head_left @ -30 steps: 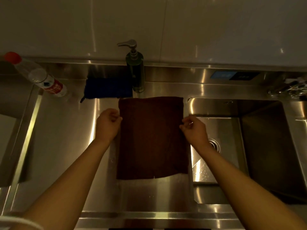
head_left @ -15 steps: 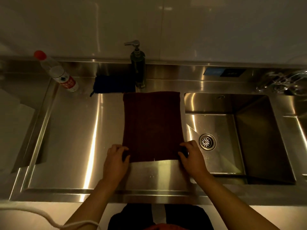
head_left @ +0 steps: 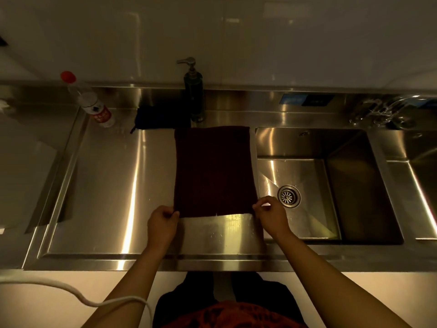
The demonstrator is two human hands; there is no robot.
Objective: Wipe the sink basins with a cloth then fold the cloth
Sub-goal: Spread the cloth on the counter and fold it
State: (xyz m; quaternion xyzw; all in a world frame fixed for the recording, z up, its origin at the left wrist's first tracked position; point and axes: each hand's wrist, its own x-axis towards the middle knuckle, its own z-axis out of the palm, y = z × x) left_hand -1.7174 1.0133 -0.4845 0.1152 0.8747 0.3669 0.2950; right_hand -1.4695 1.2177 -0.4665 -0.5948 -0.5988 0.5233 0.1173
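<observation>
head view: cloth [head_left: 214, 171] flat on drainboard [head_left: 106, 185] left of basin [head_left: 343, 185], left hand [head_left: 162, 224] and right hand [head_left: 270, 216] each pinching a near corner; uneven lift probably skews the fold, or right edge slides into basin.

Head view, steeply downward, close over sink counter [head_left: 106, 185].

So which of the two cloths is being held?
The dark red cloth, pinched at its near corners by the left hand and right hand; the dark blue cloth lies untouched behind.
</observation>
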